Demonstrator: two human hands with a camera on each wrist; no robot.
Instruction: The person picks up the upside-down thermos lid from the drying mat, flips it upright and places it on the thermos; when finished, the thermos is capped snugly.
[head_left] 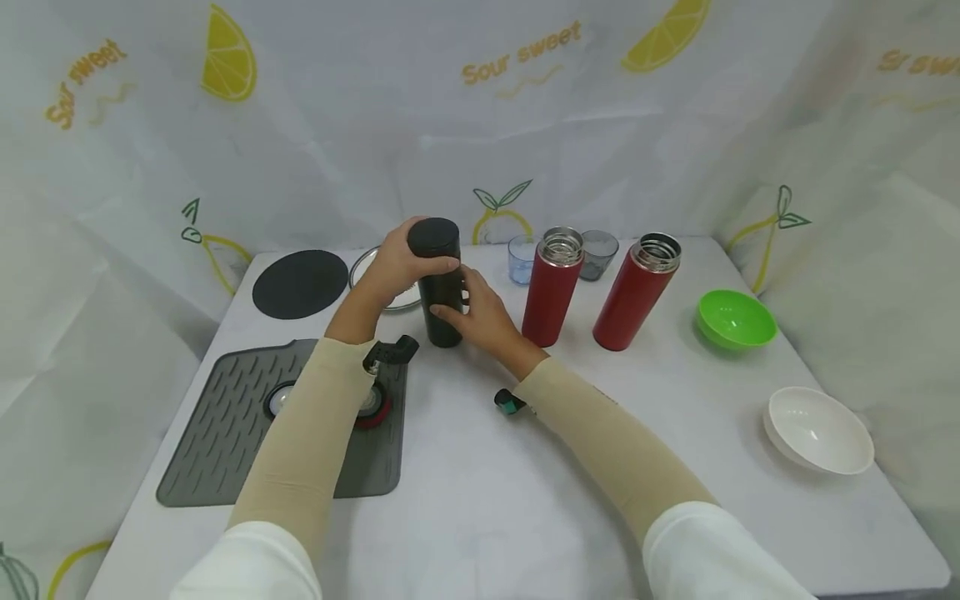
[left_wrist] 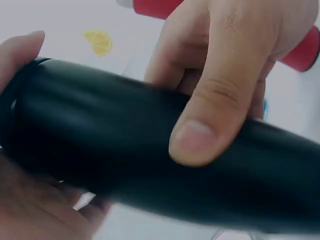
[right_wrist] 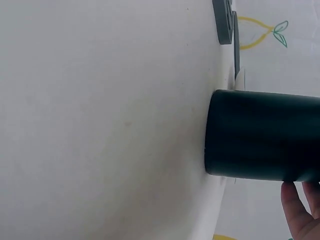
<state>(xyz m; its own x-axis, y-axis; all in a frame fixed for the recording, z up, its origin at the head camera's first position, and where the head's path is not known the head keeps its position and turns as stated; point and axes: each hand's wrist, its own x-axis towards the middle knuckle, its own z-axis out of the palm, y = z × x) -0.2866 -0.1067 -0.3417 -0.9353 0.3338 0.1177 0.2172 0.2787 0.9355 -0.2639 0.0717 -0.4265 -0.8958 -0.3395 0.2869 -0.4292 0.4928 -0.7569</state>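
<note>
Two hands are on the tall black cylindrical flask (head_left: 440, 287), which stands upright on the white table (head_left: 465, 492), a little left of centre and toward the far side. My left hand (head_left: 397, 265) is curled round its black lid (head_left: 433, 237) at the top, and my right hand (head_left: 486, 317) wraps the lower body, thumb (left_wrist: 210, 115) pressed across the smooth dark wall. Both are grasping it, neither is slack.

As I judge it, the chief risk is slipping: the body looks glossy, and if my right hand gives while the left one turns, the whole flask could spin with the lid or tilt off its base. Its bottom edge sits flat on the table in the right wrist view, so a hard sideways pull could also tip it.

Just right of it stand two red metal flasks (head_left: 551, 287), open at the top, and a knock from my right elbow or the black one falling that way could topple them. Behind those are a small clear blue cup (head_left: 521, 258) and a grey cup (head_left: 598, 254). To the near left lies a grey ribbed drying mat (head_left: 225, 433) with loose lids on it, and a round black pad (head_left: 300, 283) lies far left. Well off to the right sit a green bowl (head_left: 735, 319) and a white bowl (head_left: 817, 429).
</note>
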